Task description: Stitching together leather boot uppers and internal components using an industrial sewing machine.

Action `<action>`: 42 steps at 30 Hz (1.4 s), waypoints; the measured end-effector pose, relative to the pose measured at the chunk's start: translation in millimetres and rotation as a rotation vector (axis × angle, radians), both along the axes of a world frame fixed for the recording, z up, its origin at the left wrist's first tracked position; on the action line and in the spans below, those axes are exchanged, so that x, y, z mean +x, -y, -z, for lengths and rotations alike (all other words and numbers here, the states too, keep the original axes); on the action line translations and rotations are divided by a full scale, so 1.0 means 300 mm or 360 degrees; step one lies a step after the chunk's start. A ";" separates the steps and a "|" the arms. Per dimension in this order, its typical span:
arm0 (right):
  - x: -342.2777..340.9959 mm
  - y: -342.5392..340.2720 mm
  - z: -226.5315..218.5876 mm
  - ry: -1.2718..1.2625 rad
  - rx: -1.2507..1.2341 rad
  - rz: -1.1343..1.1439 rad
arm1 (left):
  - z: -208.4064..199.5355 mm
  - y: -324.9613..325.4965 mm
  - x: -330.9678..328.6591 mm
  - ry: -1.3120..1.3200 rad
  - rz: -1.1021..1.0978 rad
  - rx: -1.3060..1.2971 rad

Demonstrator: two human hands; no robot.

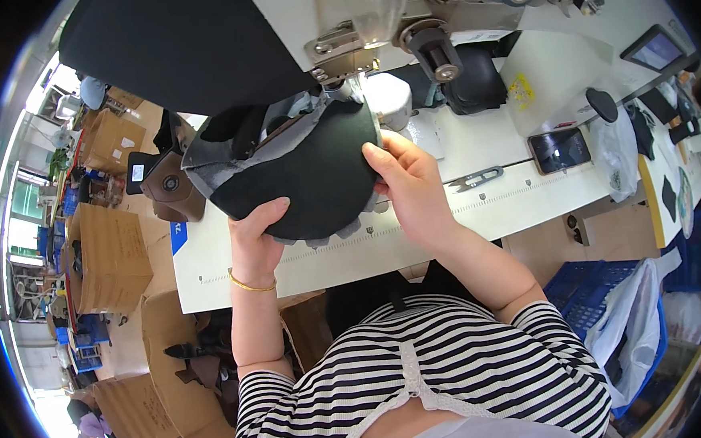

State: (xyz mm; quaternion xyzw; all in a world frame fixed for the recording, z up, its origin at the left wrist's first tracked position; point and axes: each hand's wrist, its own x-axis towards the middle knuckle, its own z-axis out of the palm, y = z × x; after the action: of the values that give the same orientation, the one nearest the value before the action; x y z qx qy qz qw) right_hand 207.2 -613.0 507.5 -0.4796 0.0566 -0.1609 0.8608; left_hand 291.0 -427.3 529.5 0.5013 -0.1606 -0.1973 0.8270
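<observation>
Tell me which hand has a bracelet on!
The left hand: it wears a gold-coloured bracelet. The right hand, which pinches the rounded black piece by its right edge, wears none.

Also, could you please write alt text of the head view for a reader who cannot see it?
A person's left hand and right hand hold a dark curved piece with grey edges at what looks like a sewing machine. To the right, small snips and a phone lie on a white table.
</observation>
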 end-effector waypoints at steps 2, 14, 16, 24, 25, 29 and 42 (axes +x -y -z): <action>-0.013 0.013 0.002 0.0029 0.0079 -0.0096 | 0.017 -0.010 0.005 0.0006 0.0037 0.0048; -0.045 0.007 0.041 0.0172 0.0016 -0.0147 | 0.040 0.013 -0.018 0.0033 0.0049 -0.0021; -0.057 -0.006 0.048 0.0140 0.0020 -0.0138 | 0.050 0.011 -0.019 0.0070 0.0020 0.0017; -0.045 0.008 0.040 0.0154 -0.0054 -0.0134 | 0.031 0.034 -0.014 0.0096 -0.0007 -0.0012; -0.043 0.008 0.038 0.0135 -0.0038 -0.0124 | 0.030 0.037 -0.014 0.0111 -0.0021 -0.0017; -0.028 0.016 0.021 0.0082 -0.0030 -0.0117 | 0.029 0.039 -0.003 0.0142 0.0007 0.0009; 0.003 0.014 0.012 0.0142 0.0057 -0.0127 | 0.018 0.081 0.033 0.0140 -0.0106 -0.0015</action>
State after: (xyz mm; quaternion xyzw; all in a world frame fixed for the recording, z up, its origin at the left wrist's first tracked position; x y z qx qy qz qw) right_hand 208.2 -617.2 504.0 -0.4585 0.0019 -0.1465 0.8765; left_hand 300.9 -451.7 524.2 0.5106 -0.1810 -0.1468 0.8276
